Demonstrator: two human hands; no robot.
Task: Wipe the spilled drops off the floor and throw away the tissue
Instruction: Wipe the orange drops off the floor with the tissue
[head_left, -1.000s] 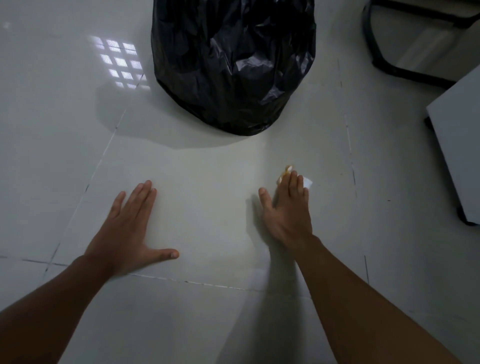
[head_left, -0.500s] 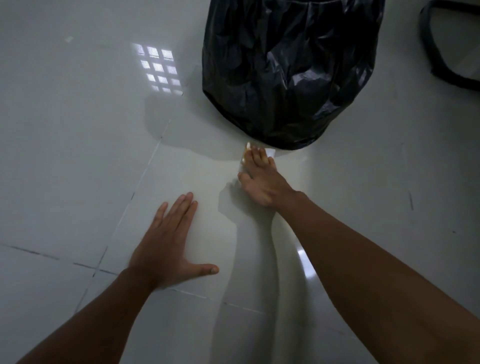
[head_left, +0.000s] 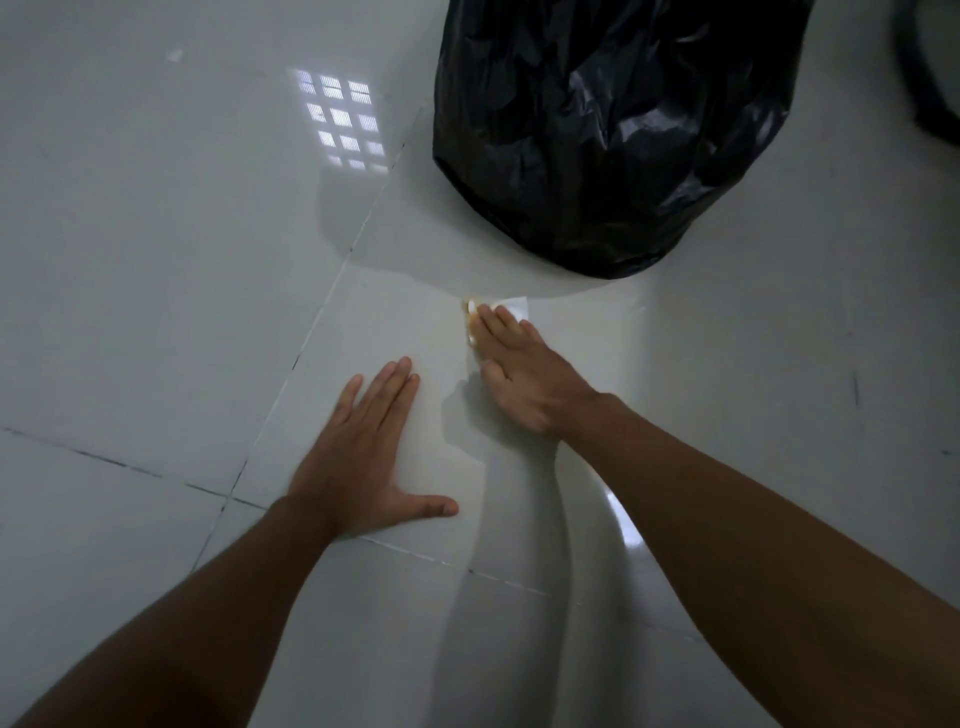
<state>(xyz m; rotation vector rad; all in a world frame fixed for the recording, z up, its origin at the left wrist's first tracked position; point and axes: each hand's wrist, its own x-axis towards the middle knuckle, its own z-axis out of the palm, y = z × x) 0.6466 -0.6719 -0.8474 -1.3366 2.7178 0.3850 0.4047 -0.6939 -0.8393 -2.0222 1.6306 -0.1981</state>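
Observation:
A white tissue (head_left: 513, 306) with an orange-yellow stain along its left edge lies flat on the glossy white tiled floor (head_left: 156, 291). My right hand (head_left: 524, 371) presses down on it with straight fingers, so only its far corner and left edge show. A faint yellowish smear marks the tile just left of that hand. My left hand (head_left: 363, 462) rests palm down on the floor, fingers apart, holding nothing, a short way nearer and to the left. A full black rubbish bag (head_left: 608, 130) stands just beyond the tissue.
Dark grout lines cross the floor to the left and in front of my hands. A window's reflection (head_left: 340, 122) glares on the tiles at the back left. A dark curved frame of some furniture (head_left: 930, 93) shows at the top right edge.
My right hand has slid the tissue from the right over to the left and towards the black bag. The view has shifted, and my left hand stays flat on the floor.

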